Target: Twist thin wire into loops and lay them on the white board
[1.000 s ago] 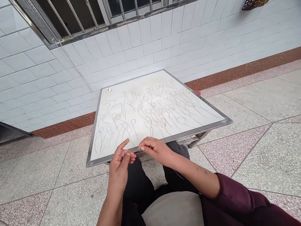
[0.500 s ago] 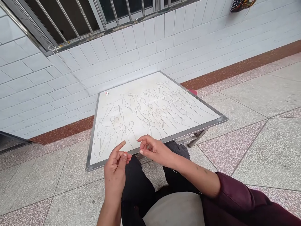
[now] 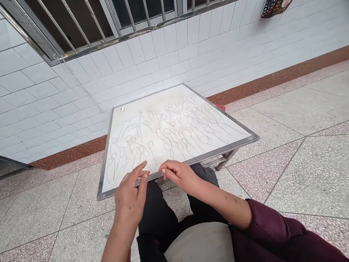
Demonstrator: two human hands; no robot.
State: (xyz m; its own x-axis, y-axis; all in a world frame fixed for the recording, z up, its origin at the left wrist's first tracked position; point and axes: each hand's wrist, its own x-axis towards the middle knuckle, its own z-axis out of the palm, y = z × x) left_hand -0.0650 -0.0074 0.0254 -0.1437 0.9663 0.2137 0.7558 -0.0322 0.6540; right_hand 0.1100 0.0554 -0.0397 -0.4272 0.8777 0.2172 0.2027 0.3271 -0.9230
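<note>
From where I watch, a head-worn camera looks down on a person seated at a square white counter with a grey metal rim. Dozens of thin, dark looped strands lie spread across its surface, most with a small round loop toward the far side and a loose tail running toward the person. The left hand is raised at the near edge, its thumb close to a bent fingertip and another finger reaching out above. The right hand is just beside it, well apart from the wall, thumb and forefinger drawn together in a pinch. I cannot tell whether either hand grips a strand; anything that fine is lost to me between the fingertips. A small white-and-red object sits at the counter's far left corner. Beyond rises a white tiled wall with a barred window. Below the hands I make out dark trousers, and a maroon sleeve covers the right upper arm.
</note>
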